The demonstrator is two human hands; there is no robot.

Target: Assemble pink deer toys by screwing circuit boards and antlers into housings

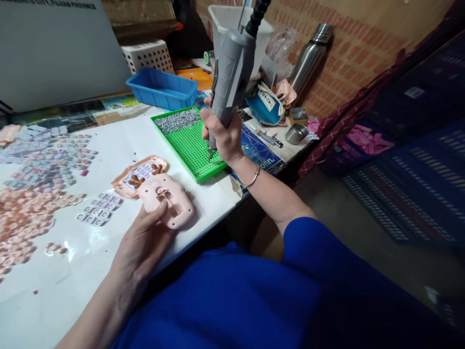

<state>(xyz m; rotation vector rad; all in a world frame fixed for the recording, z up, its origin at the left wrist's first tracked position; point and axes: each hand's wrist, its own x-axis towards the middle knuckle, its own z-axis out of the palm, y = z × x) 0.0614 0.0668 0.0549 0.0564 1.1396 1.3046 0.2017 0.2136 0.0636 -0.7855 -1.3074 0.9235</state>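
My left hand [148, 230] grips a pink plastic toy shell [170, 198] with brown antlers, its back turned up to show an open battery compartment and screw holes. Wrapped around a grey electric screwdriver [234, 68] is my right hand [225, 131]. The driver points down, its tip over a green perforated tray [181, 150]. Small silvery screws [178, 121] lie heaped at the tray's far end; whether one sits on the tip is too small to tell. Just behind the held toy, another pinkish shell half [121, 186] with a pale keypad in it rests on the white table.
Loose peach parts [25, 223] and pastel button pieces [51, 160] spread across the table's left side. Beyond the tray stand a blue bin [163, 89] and a white tub [221, 19]. A steel bottle [312, 55] and a metal cup [297, 134] are at the right.
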